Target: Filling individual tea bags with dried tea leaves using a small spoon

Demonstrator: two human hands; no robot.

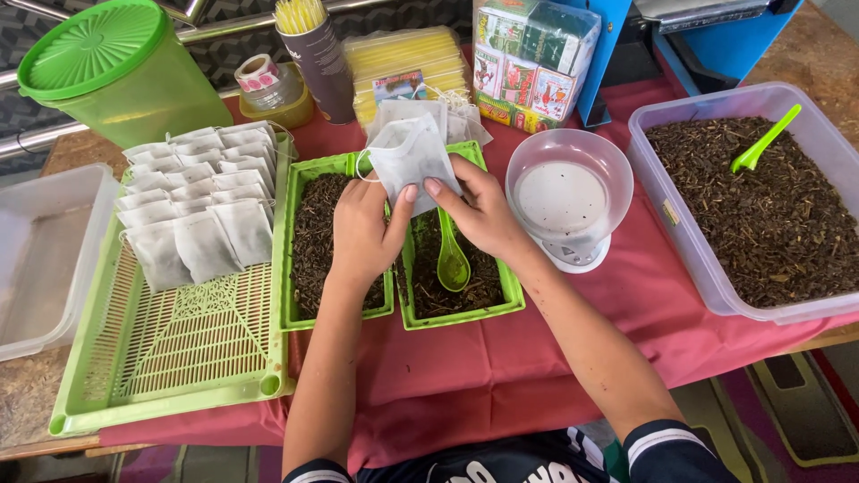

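Both hands up over the middle of the table, pinching one empty white tea bag [412, 156] between them. Left hand [362, 228] closed on bag's lower left, thumb tip on the paper; right hand [479, 210] closed on lower right edge, thumb on front. Bag held upright above the gap between two small green trays of loose tea [315, 241], string loop showing at its left top.

Hidden / cut off: fingers behind the bag not visible, so grip at the back can't be told. Left small tray partly covered by left hand and wrist; right small tray [501, 300] mostly behind right hand. Green scoop [452, 259] lies in right tray, handle top under the hand. Stack of empty bags [438, 112] at far side, half hidden behind the held bag. Clear tub [40, 259] at left edge cut by frame. Blue machine [680, 40] at far right corner cut off at top. Body visible only as dark sleeves at bottom.

Around: green slotted tray [170, 358] at near left w/ rows of filled tea bags [192, 206] in its far half. Green lidded canister [116, 67] at far left corner; tape roll [259, 76], cup of yellow sticks [313, 54], yellow packet [407, 63], wrapped boxes [532, 58] along far edge. White scale w/ clear bowl [568, 197] just right of the hands. Big clear bin of loose tea [761, 206] at right edge, green spoon [765, 139] stuck in it. Red cloth [501, 367] over table.
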